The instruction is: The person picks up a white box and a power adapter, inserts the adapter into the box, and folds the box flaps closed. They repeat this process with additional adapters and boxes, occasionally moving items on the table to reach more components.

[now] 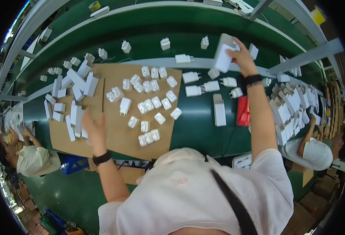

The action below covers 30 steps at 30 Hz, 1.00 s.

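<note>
Your right hand (241, 58) grasps a white rectangular cardboard box (222, 58), raised above the far side of the green table (196, 137). Your left hand (94, 127) looks loosely spread and empty, just beside a cluster of long white cardboard boxes (90, 84); whether it touches one cannot be told.

Between your hands, white plastic plug chargers (159, 118) stand in loose groups on a brown cardboard sheet (117, 154); more lie near your right hand. Right of that hand, many white boxes with raised flaps (294, 102) are stacked.

Judged from this, work is partway: the boxes by your left hand appear closed, their contents unverified; numerous chargers remain unboxed.
</note>
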Tool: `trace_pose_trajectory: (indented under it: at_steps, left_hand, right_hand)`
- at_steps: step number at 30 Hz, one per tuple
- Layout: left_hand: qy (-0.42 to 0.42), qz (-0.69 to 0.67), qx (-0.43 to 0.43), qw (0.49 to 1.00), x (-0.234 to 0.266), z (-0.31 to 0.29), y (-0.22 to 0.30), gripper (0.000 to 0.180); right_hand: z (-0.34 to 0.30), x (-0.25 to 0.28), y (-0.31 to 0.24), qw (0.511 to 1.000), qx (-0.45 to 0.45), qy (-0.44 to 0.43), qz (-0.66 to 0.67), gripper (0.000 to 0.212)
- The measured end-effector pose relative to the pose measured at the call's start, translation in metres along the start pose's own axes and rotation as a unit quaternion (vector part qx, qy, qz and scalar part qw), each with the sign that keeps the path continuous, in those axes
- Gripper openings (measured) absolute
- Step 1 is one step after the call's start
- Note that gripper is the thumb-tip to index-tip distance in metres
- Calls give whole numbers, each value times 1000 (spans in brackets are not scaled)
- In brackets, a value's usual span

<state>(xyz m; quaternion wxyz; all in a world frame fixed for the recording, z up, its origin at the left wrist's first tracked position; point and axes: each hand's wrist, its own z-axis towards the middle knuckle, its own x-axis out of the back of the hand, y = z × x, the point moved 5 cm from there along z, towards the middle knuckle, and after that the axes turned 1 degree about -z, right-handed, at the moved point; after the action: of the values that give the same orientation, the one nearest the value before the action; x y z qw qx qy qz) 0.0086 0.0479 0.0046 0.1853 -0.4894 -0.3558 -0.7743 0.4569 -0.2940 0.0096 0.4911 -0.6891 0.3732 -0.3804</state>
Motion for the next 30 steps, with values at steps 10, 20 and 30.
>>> trace_pose_trajectory:
  at_steps: [10, 20, 30]
  left_hand:
    - [-166, 195, 216, 942, -37, 28, -141, 74]
    - [-52, -163, 271, 947, -31, 48, -137, 54]
    - [-149, -881, 153, 422, -8, 29, 88, 58]
  right_hand:
    - [216, 2, 29, 808, 245, 168, -509, 55]
    - [245, -14, 28, 749, 116, -94, -645, 21]
    - [-133, -168, -92, 918, 3, -329, 221, 56]
